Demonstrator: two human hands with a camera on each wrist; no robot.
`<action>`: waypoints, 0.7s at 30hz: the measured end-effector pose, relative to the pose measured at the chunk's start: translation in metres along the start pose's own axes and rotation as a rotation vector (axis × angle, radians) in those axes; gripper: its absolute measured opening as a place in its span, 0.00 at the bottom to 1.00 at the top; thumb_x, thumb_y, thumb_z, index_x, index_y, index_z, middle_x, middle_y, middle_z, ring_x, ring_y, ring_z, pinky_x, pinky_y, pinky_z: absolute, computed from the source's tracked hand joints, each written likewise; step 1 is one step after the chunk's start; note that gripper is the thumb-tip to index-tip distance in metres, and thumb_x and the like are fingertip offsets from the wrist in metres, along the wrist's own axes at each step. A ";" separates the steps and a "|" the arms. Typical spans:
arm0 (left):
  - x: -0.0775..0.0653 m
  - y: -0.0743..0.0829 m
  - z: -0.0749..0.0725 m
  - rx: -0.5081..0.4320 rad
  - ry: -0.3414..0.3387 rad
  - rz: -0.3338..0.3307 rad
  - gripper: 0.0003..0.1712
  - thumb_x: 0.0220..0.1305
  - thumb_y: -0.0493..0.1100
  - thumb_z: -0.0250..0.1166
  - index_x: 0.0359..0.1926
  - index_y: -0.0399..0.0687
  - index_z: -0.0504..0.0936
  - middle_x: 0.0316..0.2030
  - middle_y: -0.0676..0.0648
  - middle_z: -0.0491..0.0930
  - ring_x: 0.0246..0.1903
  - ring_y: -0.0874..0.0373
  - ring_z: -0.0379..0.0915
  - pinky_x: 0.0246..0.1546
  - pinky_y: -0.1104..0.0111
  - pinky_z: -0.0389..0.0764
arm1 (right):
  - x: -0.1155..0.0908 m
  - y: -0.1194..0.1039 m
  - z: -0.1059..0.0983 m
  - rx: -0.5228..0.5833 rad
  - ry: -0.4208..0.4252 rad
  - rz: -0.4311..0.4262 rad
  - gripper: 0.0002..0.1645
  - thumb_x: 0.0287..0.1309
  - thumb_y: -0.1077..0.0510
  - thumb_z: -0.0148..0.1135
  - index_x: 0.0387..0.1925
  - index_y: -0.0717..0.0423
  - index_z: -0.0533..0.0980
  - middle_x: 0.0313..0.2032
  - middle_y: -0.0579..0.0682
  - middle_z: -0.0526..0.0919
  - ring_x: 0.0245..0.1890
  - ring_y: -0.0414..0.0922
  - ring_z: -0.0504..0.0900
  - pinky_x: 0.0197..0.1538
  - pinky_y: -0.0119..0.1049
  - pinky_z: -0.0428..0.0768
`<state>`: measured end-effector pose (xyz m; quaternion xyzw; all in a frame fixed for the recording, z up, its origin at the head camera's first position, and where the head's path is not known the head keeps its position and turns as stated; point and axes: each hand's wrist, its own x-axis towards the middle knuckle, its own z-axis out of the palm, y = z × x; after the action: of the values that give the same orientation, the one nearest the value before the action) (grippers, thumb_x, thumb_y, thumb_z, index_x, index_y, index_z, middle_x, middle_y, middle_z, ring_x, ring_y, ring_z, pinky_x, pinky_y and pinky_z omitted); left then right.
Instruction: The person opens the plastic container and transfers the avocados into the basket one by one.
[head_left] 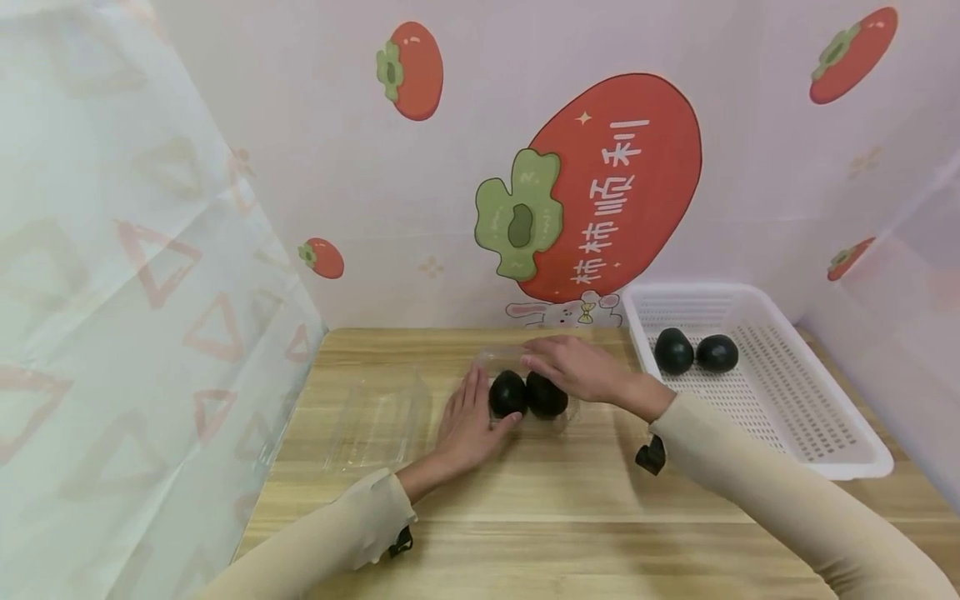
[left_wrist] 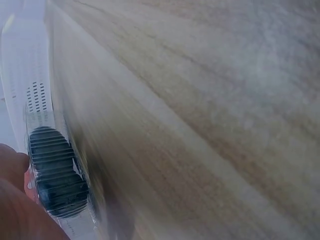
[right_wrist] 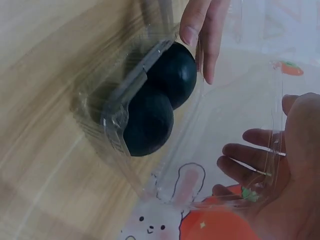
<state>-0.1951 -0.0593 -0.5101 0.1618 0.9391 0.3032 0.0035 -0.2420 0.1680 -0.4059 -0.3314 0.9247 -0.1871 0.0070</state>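
Observation:
A clear plastic clamshell box stands on the table with two dark, smooth, egg-shaped fruits in it. Its transparent lid is raised in the right wrist view. Along the box's left side lies the left hand, fingers extended and thumb at the front. The right hand reaches over the box's back right part; its fingers, nearly straight, touch the lid from behind. In the left wrist view, the same dark fruits show through the ribbed wall, with part of the left hand beside them.
A white perforated basket at the right contains two more dark fruits. Another clear plastic container lies left of the left hand. Behind the wooden table hangs a persimmon-printed cloth.

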 end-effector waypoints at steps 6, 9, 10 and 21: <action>0.001 0.001 -0.003 0.002 -0.036 -0.033 0.59 0.76 0.68 0.58 0.85 0.37 0.40 0.85 0.37 0.38 0.84 0.42 0.39 0.80 0.41 0.49 | 0.009 0.006 -0.011 0.038 -0.043 0.015 0.29 0.83 0.44 0.50 0.68 0.61 0.77 0.63 0.57 0.84 0.65 0.56 0.82 0.68 0.58 0.77; 0.002 0.001 -0.004 0.004 -0.048 -0.029 0.59 0.76 0.68 0.58 0.85 0.36 0.40 0.85 0.37 0.37 0.84 0.43 0.38 0.80 0.41 0.48 | 0.015 0.009 -0.016 0.044 -0.052 0.033 0.29 0.83 0.45 0.50 0.69 0.61 0.77 0.64 0.58 0.83 0.65 0.56 0.82 0.69 0.58 0.76; 0.002 0.000 -0.004 0.010 -0.050 -0.025 0.59 0.76 0.68 0.58 0.85 0.36 0.40 0.85 0.37 0.37 0.84 0.43 0.39 0.80 0.41 0.48 | 0.016 0.010 -0.017 0.044 -0.052 0.036 0.29 0.83 0.45 0.50 0.69 0.61 0.77 0.64 0.57 0.83 0.65 0.56 0.82 0.69 0.58 0.76; 0.003 0.000 -0.002 0.056 -0.084 -0.012 0.58 0.77 0.70 0.55 0.85 0.37 0.40 0.86 0.40 0.33 0.84 0.45 0.38 0.80 0.42 0.49 | 0.027 0.021 -0.024 0.075 0.003 0.051 0.31 0.84 0.41 0.47 0.76 0.49 0.73 0.69 0.52 0.79 0.69 0.52 0.79 0.72 0.58 0.73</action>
<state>-0.1984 -0.0598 -0.5082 0.1689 0.9472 0.2696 0.0403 -0.2788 0.1744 -0.3879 -0.3071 0.9251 -0.2221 0.0226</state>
